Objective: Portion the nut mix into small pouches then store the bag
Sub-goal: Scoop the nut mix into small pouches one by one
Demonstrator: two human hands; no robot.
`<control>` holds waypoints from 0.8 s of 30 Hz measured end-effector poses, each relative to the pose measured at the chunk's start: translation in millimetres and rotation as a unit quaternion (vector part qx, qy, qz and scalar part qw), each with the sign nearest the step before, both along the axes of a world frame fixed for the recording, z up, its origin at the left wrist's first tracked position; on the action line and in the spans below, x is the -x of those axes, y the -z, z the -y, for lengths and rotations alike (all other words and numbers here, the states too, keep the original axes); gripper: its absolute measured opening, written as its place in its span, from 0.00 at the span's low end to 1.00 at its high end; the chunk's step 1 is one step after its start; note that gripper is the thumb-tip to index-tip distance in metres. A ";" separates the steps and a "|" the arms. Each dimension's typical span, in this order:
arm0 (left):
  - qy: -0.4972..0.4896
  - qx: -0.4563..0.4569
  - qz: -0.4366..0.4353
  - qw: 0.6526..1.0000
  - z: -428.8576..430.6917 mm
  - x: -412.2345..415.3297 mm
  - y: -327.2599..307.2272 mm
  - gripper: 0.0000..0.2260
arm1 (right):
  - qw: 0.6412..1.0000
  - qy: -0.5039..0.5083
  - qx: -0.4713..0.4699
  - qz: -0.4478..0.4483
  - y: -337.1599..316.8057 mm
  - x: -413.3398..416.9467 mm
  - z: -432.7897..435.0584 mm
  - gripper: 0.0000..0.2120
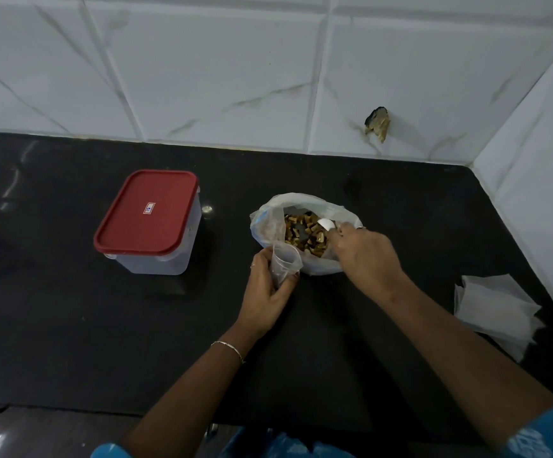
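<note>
Gripping a pouch [284, 263], left hand [266, 294]; right hand [364, 251] inside bag [268, 223].

Red lid [147, 211], black counter [70, 309], white marbled tiles [202, 77], brown nuts [304, 233].

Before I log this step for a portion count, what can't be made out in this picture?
Head view only:
- Whether the small pouch holds any nuts: left hand wraps it, plastic too blurred.
- What the white thing at the right hand is: mostly covered by fingers.
- How full the bag is: its folded rim hides it.
- Red-lidded container contents: lid covers them.
- Count of spare pouches: overlapped.
</note>
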State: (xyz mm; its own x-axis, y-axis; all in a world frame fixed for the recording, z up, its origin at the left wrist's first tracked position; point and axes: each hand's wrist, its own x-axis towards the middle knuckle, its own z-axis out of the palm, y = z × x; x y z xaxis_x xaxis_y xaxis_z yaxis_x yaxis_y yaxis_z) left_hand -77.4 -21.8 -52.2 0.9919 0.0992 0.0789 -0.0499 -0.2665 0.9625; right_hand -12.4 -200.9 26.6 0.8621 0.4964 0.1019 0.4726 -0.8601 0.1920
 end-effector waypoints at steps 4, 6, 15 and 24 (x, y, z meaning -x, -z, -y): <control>0.003 -0.005 0.008 1.000 -0.9 -0.3 1.0 0.21 | 1.000 -0.005 0.013 -0.014 5.9 4.0 -1.1 0.12; 0.006 -0.010 0.006 1.000 -1.6 -1.4 1.2 0.20 | 0.996 0.018 -0.072 -0.046 8.3 4.5 -2.4 0.12; 0.006 -0.013 0.005 1.000 -2.7 -0.8 4.3 0.24 | 0.997 0.012 -0.059 -0.041 6.8 12.3 0.3 0.15; 0.030 -0.019 -0.019 0.999 -4.8 -5.2 3.4 0.15 | 0.842 0.224 -0.413 -0.264 25.6 10.8 -0.9 0.14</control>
State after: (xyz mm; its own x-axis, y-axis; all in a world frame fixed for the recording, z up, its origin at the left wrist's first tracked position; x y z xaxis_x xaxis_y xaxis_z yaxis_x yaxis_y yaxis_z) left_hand -72.2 -17.1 -55.6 0.9984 0.0370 0.0430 -0.0299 -0.3006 0.9533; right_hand -23.2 -200.0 1.0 0.9773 0.0569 -0.2042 -0.1038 -0.7116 -0.6949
